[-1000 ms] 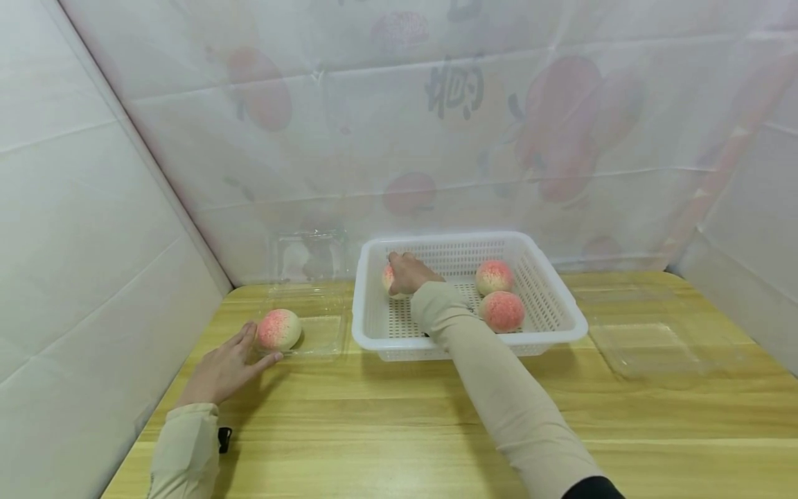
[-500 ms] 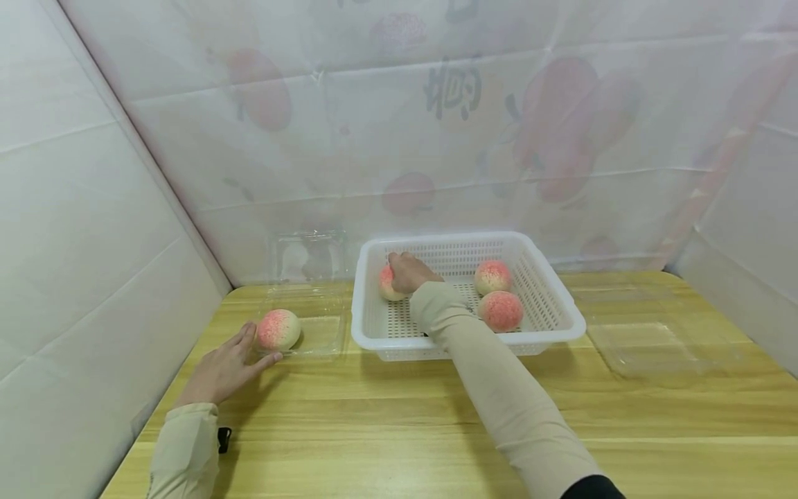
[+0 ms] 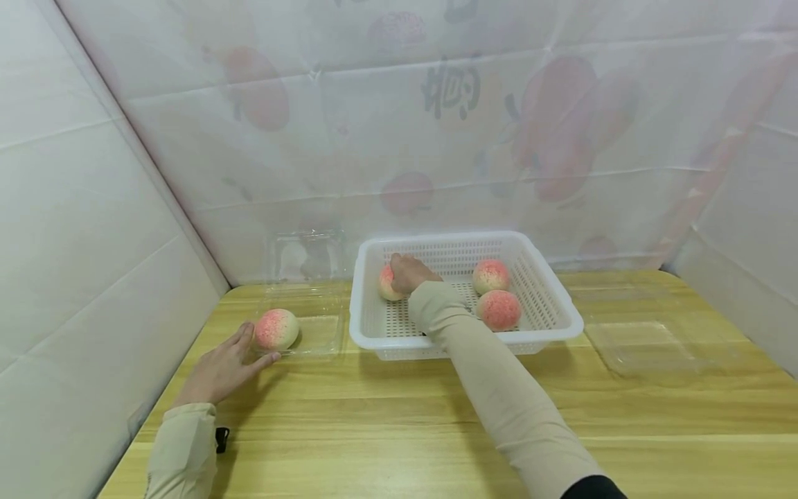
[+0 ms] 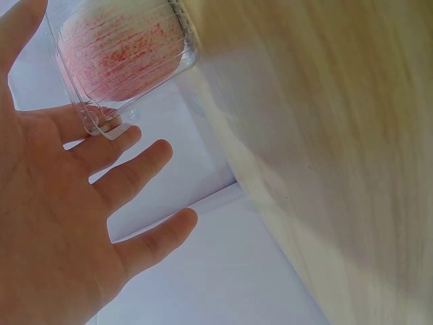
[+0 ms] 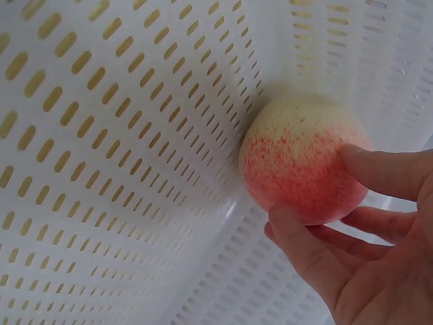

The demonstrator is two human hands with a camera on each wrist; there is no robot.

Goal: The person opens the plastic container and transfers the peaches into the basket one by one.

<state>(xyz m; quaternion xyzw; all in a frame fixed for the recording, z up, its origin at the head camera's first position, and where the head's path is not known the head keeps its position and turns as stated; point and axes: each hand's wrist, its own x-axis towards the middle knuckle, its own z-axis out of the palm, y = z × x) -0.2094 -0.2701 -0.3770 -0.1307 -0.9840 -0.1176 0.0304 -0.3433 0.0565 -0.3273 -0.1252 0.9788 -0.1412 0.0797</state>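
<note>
In the head view my right hand (image 3: 413, 272) reaches into the left end of a white perforated basket (image 3: 368, 326). It holds a pink-and-cream peach (image 5: 304, 152), thumb on one side and fingers around the other, close to the basket's wall and floor. My left hand (image 3: 218, 367) lies at the left edge of a clear plastic clamshell box (image 3: 324, 335), fingers spread and fairly straight, fingertips at the box's corner in the left wrist view. One peach (image 3: 277, 329) sits in that box, whose lid (image 3: 307, 260) stands raised behind it.
Two more peaches (image 3: 491, 276) sit together at the right end of the basket. A second clear box (image 3: 648, 343) lies on the wooden table (image 3: 374, 436) to the right. A printed cloth wall (image 3: 349, 138) rises behind, with white cloth on both sides.
The peach at my right hand has shifted slightly left in the basket, and the fingers have drawn in around it. My left hand and the boxes keep their places.
</note>
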